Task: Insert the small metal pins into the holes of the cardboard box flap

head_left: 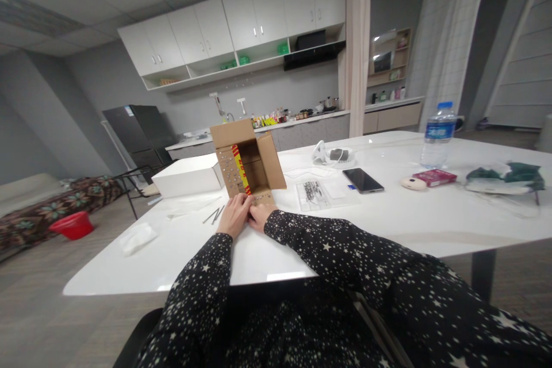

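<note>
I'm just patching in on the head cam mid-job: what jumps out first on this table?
An open cardboard box lies on its side near the front edge of the white table, with the left hand and right hand side by side at its lower flap. A white box sits just left of it. To the right lie a black phone and, farther back, a water bottle.

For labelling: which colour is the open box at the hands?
Brown cardboard box, red-yellow strip inside; head view.

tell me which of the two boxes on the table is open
The brown cardboard box is open, its flaps spread, lying on its side at the left hand and right hand. The flat white box just left of it is closed.
</note>
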Demonstrator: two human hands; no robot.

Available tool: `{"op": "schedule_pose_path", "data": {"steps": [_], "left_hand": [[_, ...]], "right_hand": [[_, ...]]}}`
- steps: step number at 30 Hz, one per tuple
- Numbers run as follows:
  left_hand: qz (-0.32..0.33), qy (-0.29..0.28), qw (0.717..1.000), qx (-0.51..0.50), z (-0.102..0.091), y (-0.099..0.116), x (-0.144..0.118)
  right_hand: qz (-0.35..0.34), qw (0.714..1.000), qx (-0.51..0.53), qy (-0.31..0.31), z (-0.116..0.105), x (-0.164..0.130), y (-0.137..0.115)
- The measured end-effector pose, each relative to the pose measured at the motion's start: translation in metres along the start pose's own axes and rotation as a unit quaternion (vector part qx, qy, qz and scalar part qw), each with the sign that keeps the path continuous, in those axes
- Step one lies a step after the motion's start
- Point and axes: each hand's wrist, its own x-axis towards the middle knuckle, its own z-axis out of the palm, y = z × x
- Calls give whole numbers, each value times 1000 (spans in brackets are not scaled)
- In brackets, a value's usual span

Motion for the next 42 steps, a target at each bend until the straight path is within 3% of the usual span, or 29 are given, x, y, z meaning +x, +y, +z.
{"op": "schedule_pose_path", "data": {"steps": [7, 14, 21, 42], "left_hand": [[-33, 33, 999, -6, -1, 0, -1], [-62, 112, 992, -18, -1, -2, -3], [-75, 154, 984, -43, -5, -1, -3], [-98, 81, 985, -114, 2, -2, -7]], "right_hand": [[-5, 1000, 10, -9, -3, -2, 0], [-1, 1000, 7, 2, -3, -2, 0], [-3, 1000, 10, 13, -1, -2, 1], [11, 1000, 27, 9, 2, 0, 3]]}}
